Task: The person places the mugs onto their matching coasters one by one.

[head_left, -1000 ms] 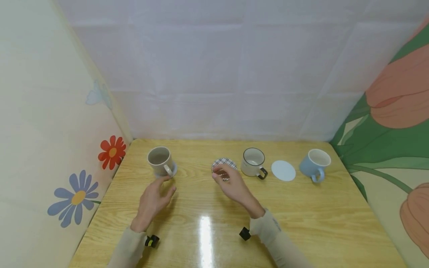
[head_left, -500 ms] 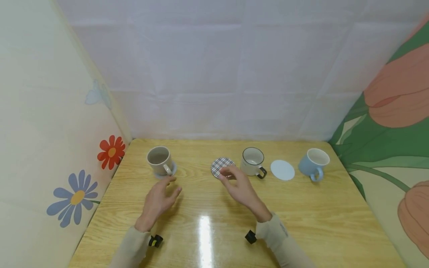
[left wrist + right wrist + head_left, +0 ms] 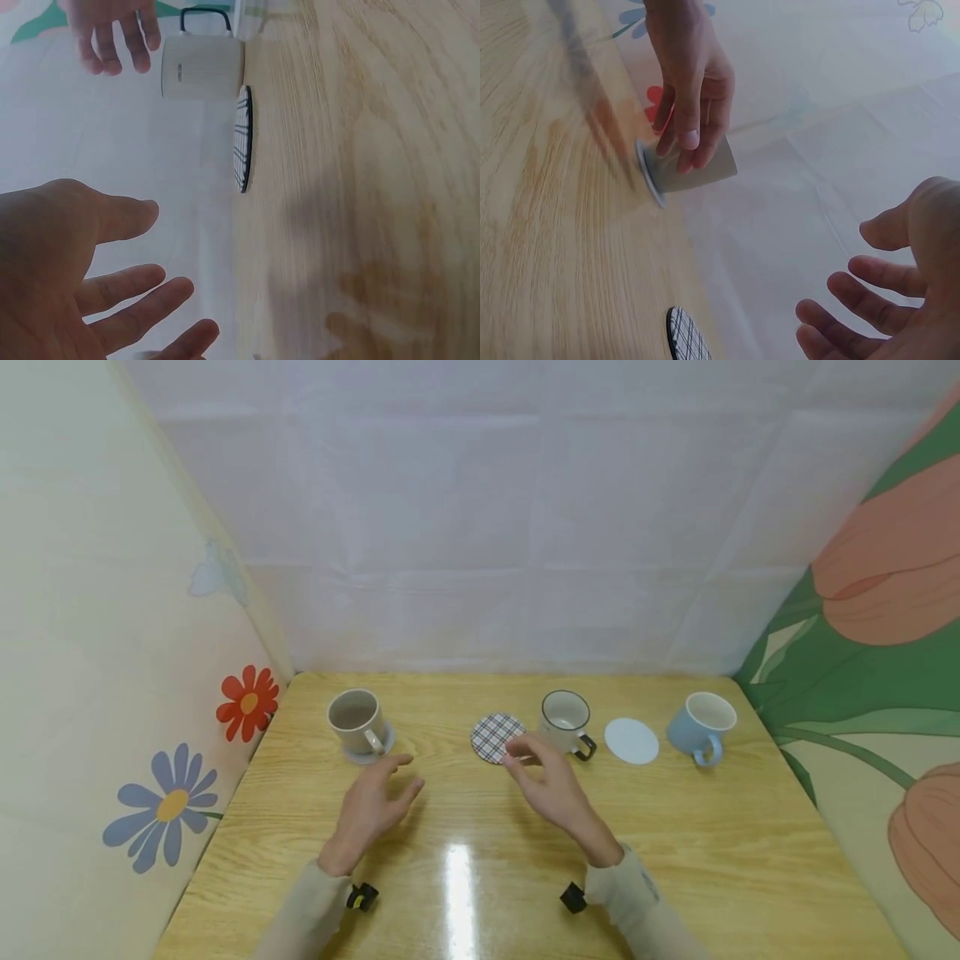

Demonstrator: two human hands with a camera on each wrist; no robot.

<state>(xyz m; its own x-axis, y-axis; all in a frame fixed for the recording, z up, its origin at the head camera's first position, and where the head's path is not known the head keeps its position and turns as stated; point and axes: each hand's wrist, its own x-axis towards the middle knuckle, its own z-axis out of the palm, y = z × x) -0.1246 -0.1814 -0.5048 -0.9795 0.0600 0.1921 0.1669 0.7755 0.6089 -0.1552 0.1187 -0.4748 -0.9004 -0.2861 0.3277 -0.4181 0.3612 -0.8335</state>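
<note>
My left hand [image 3: 371,810] hovers over the table in front of the grey mug [image 3: 355,720], its fingers relaxed and holding nothing. That mug stands upright on a round grey coaster [image 3: 363,757]. My right hand [image 3: 551,781] is above the table too, fingers loosely bent and nothing in them. Its fingertips overlap the right edge of a plaid round coaster [image 3: 495,737] in the head view. Just behind the right hand stands a white mug [image 3: 564,720] with a dark rim and black handle. In the left wrist view the plaid coaster [image 3: 243,139] lies flat beside the white mug [image 3: 202,67].
A white round coaster [image 3: 632,741] lies right of the white mug. Farther right stands a light blue mug [image 3: 702,725], its handle toward me. A pale cloth wall [image 3: 480,527] rises at the table's back edge, with flower-patterned panels at both sides.
My left hand has drawn back from the grey mug, moving right and toward me. My right hand has moved right and slightly nearer, uncovering the plaid coaster. The mugs stay put.
</note>
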